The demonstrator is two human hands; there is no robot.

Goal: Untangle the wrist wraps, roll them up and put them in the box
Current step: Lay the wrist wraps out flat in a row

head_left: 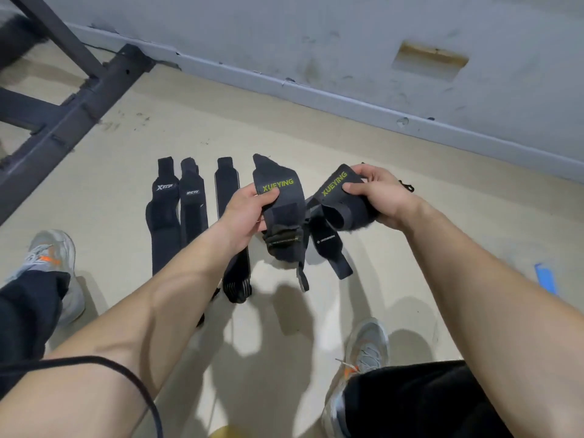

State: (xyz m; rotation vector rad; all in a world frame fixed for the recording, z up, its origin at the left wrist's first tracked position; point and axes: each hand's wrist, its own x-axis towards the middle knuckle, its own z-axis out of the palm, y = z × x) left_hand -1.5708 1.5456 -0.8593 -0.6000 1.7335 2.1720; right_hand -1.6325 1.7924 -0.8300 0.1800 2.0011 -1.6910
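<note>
now | left hand grips left wrap | right hand pinches right wrap | tangle between unclear

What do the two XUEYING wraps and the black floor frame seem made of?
XUEYING wraps: likely woven elastic fabric, matte dark grey; they fold limply, and one shows a fuzzy edge. Black frame: probably painted metal, matte; straight rigid bars.

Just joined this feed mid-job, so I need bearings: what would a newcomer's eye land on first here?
Centre frame, the left hand and right hand each grip a black wrist wrap lettered XUEYING in yellow-green; the left wrap and right wrap look tangled together between them. Left of them, a row of three black wraps lies straight on the beige floor.
</note>
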